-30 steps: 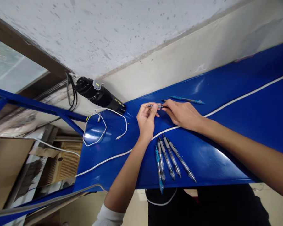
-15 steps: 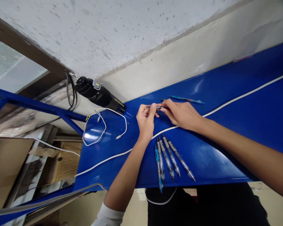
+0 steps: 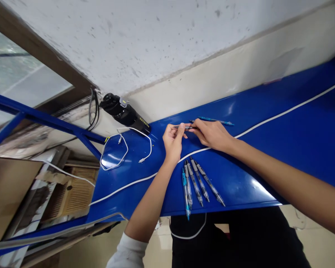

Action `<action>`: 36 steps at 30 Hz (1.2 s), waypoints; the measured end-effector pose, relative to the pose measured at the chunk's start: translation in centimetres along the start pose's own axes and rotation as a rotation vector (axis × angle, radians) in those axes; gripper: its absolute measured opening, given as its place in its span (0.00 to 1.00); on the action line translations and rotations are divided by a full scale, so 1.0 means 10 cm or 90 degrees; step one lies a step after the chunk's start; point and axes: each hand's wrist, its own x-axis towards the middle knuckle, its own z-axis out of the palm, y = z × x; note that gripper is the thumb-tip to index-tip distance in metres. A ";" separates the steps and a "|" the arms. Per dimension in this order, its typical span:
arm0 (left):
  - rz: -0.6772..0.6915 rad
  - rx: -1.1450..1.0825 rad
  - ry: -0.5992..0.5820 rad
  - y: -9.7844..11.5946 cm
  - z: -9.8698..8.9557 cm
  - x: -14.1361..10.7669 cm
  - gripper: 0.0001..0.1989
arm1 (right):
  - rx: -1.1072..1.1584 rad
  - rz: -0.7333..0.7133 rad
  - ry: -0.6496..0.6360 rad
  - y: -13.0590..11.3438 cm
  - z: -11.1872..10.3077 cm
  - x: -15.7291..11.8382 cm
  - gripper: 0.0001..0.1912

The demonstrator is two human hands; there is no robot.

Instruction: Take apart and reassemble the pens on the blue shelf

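Observation:
Over the blue tabletop (image 3: 145, 193), my left hand (image 3: 172, 143) pinches a slim dark pen (image 3: 187, 127) between thumb and fingers. My right hand (image 3: 213, 134) closes on the pen's right end; its fingertips partly cover that end. A small dark tip sticks out beside the right fingers, and I cannot make out what it belongs to. Just behind the right hand lies a blue pen (image 3: 225, 122). Closer to me, several clear pens with grey grips (image 3: 195, 184) lie fanned out, with a clear-and-blue pen (image 3: 184, 178) at their left.
A black bottle (image 3: 128, 116) stands against the wall at the back left. A thin white charging cable (image 3: 125, 147) curls in front of it. One long white cable (image 3: 281, 114) crosses the table and passes by both hands. Blue metal bars (image 3: 44, 123) rise at the left.
The camera view has shifted slightly. Both hands keep their hold on the pen with almost no movement, and the pens on the table lie as before.

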 end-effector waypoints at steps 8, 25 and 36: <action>0.006 0.002 0.029 0.02 0.01 -0.03 0.24 | -0.004 -0.012 0.029 -0.03 0.06 0.00 0.15; 0.007 -0.055 0.049 -0.08 -0.01 -0.03 0.20 | -0.023 -0.046 0.029 -0.03 0.03 -0.02 0.18; 0.009 -0.028 -0.007 -0.06 -0.02 -0.02 0.16 | -0.020 -0.086 0.028 0.09 0.03 -0.03 0.20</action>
